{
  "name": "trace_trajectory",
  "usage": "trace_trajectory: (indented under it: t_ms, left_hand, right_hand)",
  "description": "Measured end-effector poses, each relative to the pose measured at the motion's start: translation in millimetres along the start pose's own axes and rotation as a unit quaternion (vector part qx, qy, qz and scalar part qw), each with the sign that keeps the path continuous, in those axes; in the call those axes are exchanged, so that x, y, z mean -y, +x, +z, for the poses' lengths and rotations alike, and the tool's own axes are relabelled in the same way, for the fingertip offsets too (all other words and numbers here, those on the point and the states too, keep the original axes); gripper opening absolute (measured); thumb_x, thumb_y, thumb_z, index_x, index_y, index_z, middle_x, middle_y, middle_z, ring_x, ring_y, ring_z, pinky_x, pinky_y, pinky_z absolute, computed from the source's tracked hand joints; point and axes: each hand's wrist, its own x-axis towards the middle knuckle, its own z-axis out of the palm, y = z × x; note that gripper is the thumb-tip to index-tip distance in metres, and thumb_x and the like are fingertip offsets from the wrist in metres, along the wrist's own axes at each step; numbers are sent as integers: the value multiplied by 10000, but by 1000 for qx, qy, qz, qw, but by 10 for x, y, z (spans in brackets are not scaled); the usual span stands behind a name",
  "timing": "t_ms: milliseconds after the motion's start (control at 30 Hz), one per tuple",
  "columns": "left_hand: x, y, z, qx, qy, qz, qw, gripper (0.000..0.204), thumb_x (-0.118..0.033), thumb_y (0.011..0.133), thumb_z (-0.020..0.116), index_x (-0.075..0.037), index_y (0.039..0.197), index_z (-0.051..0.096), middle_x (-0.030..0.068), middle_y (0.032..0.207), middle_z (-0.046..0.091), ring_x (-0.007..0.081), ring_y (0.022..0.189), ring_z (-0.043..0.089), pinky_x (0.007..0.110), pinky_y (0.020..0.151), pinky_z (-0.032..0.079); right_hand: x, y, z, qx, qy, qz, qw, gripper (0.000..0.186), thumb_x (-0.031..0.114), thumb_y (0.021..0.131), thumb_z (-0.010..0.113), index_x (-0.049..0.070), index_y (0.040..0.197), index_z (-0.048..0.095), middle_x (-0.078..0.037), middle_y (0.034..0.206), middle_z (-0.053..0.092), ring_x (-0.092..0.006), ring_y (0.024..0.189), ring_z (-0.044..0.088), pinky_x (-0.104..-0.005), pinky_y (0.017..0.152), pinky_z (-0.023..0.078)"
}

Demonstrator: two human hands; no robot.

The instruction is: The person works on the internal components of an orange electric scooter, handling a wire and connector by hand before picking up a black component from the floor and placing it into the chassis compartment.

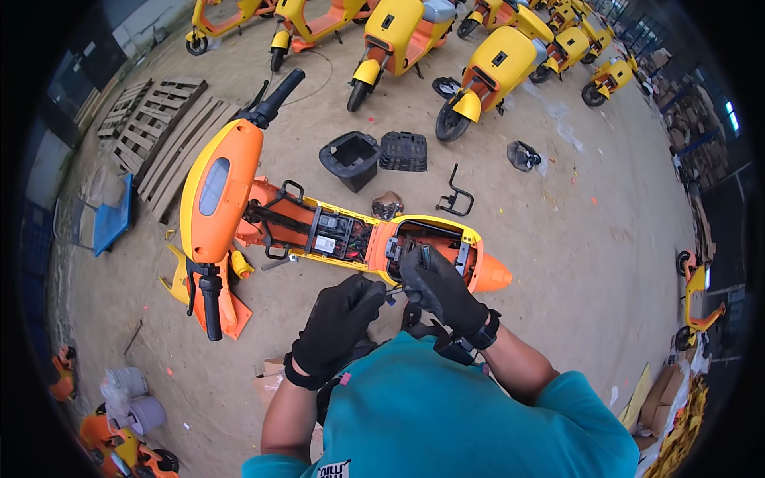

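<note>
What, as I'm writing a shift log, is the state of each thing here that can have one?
Nearest scooter: upright, partly stripped
Footboard bay: uncovered, components exposed
Rear bay: open
Left hand: gloved, fingers curled; grip unclear
Right hand: gloved, fingers curled; grip unclear
Black bin: open-topped
Black tubular bracket: loose on the floor
Orange panel: on the floor
Yellow scooter behind: parked upright

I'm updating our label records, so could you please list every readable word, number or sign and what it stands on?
Teal shirt: dark lettering on a white patch, cut off by the frame; wording not copied here.
Pale box in the opened scooter: any print too small to read.
</note>
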Motion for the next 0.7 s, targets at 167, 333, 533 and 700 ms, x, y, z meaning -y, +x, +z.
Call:
trace_trajectory:
  t_ms: [167,333,533,700]
  left_hand:
    - [28,4,57,10,19,43,999,227,-208,897,530,-6,834,612,17,661,557,68,583,480,223,542,386]
    - [54,14,76,8,29,68,997,228,-196,900,518,6,837,603,23,653,556,72,594,495,229,558,402]
    - [99,33,156,37,-23,34,998,213,-197,899,518,-4,850,596,17,643,550,68,569,499,218,522,398]
    - [41,24,158,27,-107,3,994,165,-151,880,545,-3,936,593,17,696,564,59,614,514,212,564,424]
  right_hand:
    - [45,-47,17,-4,-19,-20,1000,127,227,908,494,105,923,461,38,731,461,-28,601,403,-171,516,334]
    - [85,-95,58,-26,-8,4,1000,123,220,903,498,103,913,461,32,727,457,-32,604,398,-179,518,338]
    - [17,-74,117,-31,-23,-41,998,118,209,900,499,98,914,461,33,726,454,-31,601,392,-182,514,336]
    - [32,-62,79,-31,-24,-46,998,117,207,905,496,96,916,462,35,728,453,-28,602,396,-180,513,334]
